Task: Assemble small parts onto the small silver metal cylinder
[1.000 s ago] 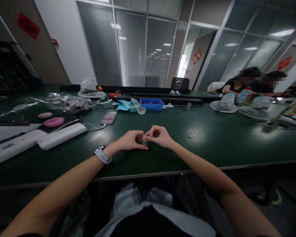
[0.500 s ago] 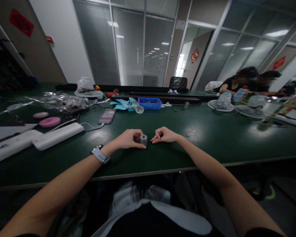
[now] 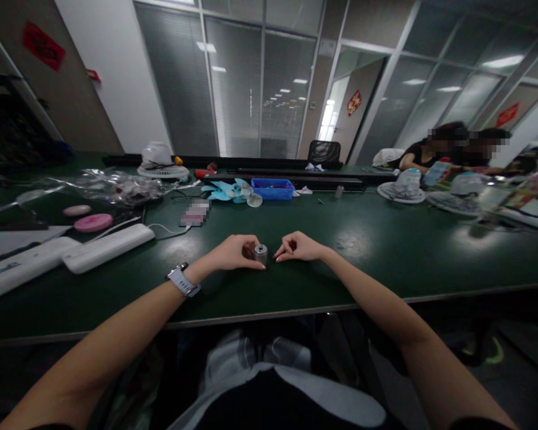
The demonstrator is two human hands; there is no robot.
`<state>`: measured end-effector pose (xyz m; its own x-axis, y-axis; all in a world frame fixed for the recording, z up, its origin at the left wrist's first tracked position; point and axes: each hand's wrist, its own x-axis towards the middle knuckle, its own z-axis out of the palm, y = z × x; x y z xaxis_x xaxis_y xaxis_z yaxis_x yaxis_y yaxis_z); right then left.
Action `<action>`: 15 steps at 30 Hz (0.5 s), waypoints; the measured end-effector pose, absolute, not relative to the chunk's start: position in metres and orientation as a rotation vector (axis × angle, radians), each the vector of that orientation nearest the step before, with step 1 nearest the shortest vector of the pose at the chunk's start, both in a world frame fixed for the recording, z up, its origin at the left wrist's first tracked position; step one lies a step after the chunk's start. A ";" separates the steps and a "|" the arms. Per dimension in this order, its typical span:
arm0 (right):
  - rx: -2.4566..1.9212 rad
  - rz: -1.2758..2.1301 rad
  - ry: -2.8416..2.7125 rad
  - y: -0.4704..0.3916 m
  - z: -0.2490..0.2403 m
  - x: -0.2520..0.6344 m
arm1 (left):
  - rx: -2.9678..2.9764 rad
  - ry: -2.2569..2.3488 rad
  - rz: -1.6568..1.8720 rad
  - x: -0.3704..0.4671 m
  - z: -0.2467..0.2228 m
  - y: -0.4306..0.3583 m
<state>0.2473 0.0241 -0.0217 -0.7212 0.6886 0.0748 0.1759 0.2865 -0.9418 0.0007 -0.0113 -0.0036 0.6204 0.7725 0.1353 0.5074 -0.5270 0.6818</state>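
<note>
Mid-frame, the left hand (image 3: 234, 252) pinches the little motor (image 3: 260, 255) upright on the counter (image 3: 323, 283), likely so it won't tip, and the right hand (image 3: 303, 246) has its fingertips pressed together nearby

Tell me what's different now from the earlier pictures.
The right hand has let go of the metal motor's top and moved off to the right; whether its pinched fingers hold anything is too small to tell. The left hand stays around the motor, and the blue basket stays put.
</note>
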 end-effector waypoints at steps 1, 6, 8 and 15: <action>-0.758 1.386 -2.035 0.023 -0.021 0.244 | 2.239 0.995 0.577 0.001 -0.004 -0.011; -0.628 1.129 -1.761 0.013 -0.014 0.222 | 2.224 0.981 0.596 0.000 -0.006 -0.010; -0.606 1.081 -1.766 0.007 -0.012 0.212 | 2.225 0.977 0.607 0.000 -0.007 -0.009; -0.600 1.056 -1.798 -0.003 -0.013 0.199 | 2.238 1.007 0.599 0.003 -0.010 -0.006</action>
<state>0.1988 -0.0027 -0.0126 -0.4441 0.7605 0.4738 -0.0432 0.5100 -0.8591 0.0031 -0.0055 -0.0101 0.6090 0.7785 0.1518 0.5047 -0.5280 0.6830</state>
